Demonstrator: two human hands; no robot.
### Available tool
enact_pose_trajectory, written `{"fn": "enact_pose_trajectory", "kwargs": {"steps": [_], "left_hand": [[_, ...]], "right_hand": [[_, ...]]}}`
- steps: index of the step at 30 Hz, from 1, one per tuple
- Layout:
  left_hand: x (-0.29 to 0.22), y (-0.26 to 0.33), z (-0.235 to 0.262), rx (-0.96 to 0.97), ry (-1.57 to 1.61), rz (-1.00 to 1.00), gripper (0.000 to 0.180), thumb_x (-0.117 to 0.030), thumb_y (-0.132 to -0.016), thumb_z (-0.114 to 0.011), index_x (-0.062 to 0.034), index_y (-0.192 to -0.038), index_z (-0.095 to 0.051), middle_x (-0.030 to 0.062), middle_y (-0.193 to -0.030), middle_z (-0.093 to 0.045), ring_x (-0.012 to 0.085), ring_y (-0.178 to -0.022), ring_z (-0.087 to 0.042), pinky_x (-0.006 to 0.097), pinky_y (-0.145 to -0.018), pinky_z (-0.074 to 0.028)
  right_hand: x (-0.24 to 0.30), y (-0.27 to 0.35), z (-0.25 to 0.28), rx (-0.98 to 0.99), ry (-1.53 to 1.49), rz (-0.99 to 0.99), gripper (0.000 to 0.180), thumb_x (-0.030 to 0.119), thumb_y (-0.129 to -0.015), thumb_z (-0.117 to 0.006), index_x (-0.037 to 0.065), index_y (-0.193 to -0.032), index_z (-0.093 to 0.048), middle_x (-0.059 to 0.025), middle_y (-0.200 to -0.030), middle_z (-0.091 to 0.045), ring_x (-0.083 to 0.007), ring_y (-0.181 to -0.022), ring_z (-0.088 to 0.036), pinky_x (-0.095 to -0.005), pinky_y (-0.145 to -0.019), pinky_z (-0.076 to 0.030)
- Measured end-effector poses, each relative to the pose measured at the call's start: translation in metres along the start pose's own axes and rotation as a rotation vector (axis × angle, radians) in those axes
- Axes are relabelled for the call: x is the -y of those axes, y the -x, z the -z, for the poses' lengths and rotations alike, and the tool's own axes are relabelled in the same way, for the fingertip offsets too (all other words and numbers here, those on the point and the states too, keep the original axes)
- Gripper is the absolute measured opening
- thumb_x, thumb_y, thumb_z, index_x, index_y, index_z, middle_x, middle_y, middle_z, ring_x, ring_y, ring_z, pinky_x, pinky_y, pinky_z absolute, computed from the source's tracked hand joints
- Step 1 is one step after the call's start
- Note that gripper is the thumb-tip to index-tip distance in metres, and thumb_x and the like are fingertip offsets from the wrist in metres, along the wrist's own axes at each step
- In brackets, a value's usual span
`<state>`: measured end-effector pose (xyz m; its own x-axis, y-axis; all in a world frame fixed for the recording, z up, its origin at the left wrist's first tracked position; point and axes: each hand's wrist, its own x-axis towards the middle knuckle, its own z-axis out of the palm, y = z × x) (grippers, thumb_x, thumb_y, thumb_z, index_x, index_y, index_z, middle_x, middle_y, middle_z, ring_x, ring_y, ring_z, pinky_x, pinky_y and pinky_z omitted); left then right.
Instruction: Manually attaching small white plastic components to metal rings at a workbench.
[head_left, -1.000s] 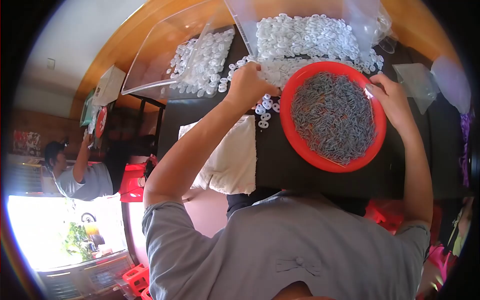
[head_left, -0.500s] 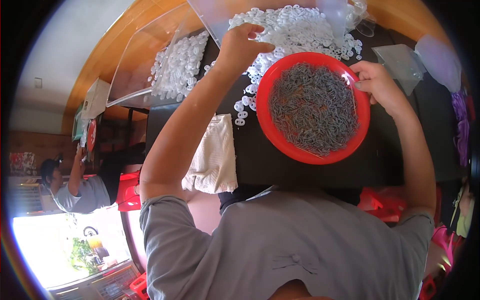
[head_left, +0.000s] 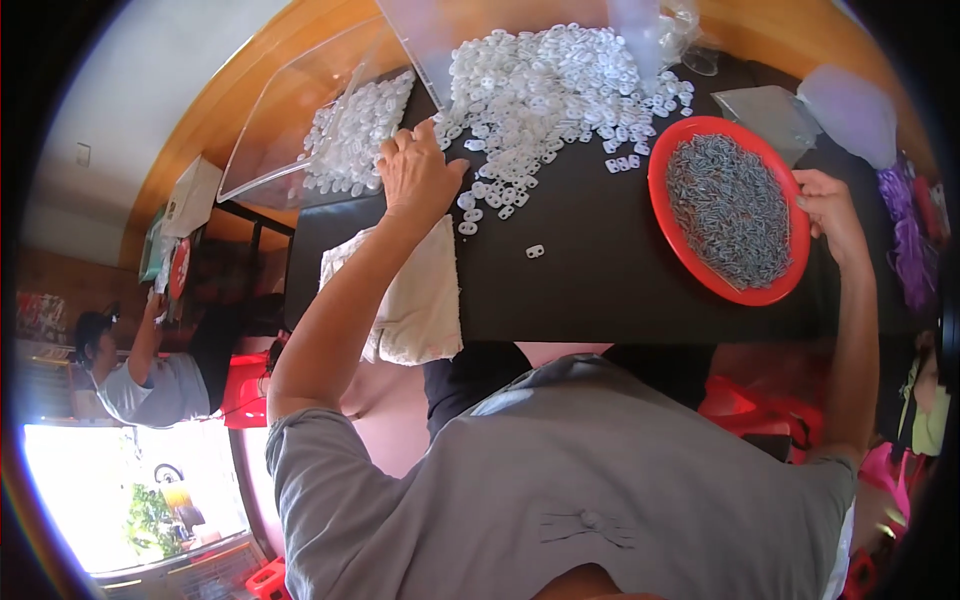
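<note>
A red plate (head_left: 659,190) heaped with small grey screws (head_left: 730,210) stands at the right, tilted somewhat. My right hand (head_left: 828,212) grips its right rim, thumb on top. My left hand (head_left: 415,178) is over the table between two groups of white plastic pieces, fingers bent and apart from the thumb, with nothing visible in it. Beside it on the right lies a large spread of white oval pieces with two holes (head_left: 540,85). Left of it, more smooth white oval pieces (head_left: 355,135) sit in a clear plastic box (head_left: 262,130). One holed piece (head_left: 535,251) lies alone on the dark tabletop (head_left: 570,300).
A folded cream cloth (head_left: 425,310) lies at the table's near left edge. Clear plastic bags (head_left: 765,115) and purple ties (head_left: 905,240) are at the far right. Another person (head_left: 165,385) is off to the left, near a bright doorway.
The red plate with its screws has moved right in my right hand, uncovering tabletop and the single white piece. My left hand has come nearer and to the left, off the pile.
</note>
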<state>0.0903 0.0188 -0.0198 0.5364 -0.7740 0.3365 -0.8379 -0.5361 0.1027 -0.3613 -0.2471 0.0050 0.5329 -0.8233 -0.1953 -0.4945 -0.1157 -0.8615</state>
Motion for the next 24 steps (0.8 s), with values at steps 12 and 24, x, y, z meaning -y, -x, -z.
{"fn": "enact_pose_trajectory", "kwargs": {"steps": [12, 24], "left_hand": [[-0.011, -0.024, -0.009, 0.058, 0.489, -0.07, 0.063, -0.033, -0.07, -0.076, 0.001, -0.12, -0.059, 0.024, -0.124, -0.056, 0.0411, -0.121, -0.045, 0.044, -0.103, -0.039], [0.025, 0.07, 0.033, 0.119, 0.388, -0.136, 0.065, -0.016, -0.07, -0.078, -0.002, -0.128, -0.053, 0.016, -0.121, -0.053, 0.0323, -0.117, -0.049, 0.041, -0.1, -0.04]], "right_hand": [[-0.011, -0.006, 0.006, -0.086, -0.001, -0.027, 0.025, 0.012, -0.087, -0.056, 0.002, -0.109, -0.064, 0.0015, -0.078, -0.065, 0.0003, -0.048, -0.043, -0.0181, -0.037, -0.024], [-0.036, -0.021, 0.022, -0.052, -0.029, 0.038, 0.018, 0.016, -0.087, -0.057, 0.005, -0.099, -0.064, 0.0037, -0.074, -0.063, 0.0008, -0.048, -0.045, -0.0165, -0.038, -0.024]]}}
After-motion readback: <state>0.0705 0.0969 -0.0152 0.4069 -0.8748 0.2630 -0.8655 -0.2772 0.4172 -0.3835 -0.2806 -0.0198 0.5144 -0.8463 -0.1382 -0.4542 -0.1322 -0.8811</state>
